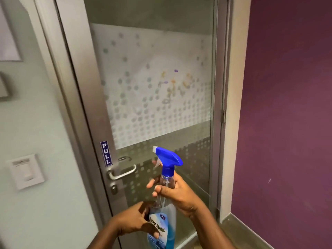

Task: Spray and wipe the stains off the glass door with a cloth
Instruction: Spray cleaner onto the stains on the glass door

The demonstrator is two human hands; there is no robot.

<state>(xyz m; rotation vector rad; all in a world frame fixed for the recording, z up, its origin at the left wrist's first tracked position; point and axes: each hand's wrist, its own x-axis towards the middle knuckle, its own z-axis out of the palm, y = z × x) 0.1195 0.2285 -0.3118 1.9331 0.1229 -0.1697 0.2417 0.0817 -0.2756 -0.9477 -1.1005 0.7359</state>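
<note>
Two hands grip one spray bottle [164, 221] of blue liquid: right hand [177, 194] clasps its neck; left hand [136, 221] its labelled body; stains [177, 83] dot the glass door [152, 96].

Office or commercial interior: aluminium-framed glass door [152, 87] with dotted frosted film, blue "PULL" sign [106, 153], lever handle [122, 173], wall switch plate [27, 171], purple wall [287, 105].
</note>
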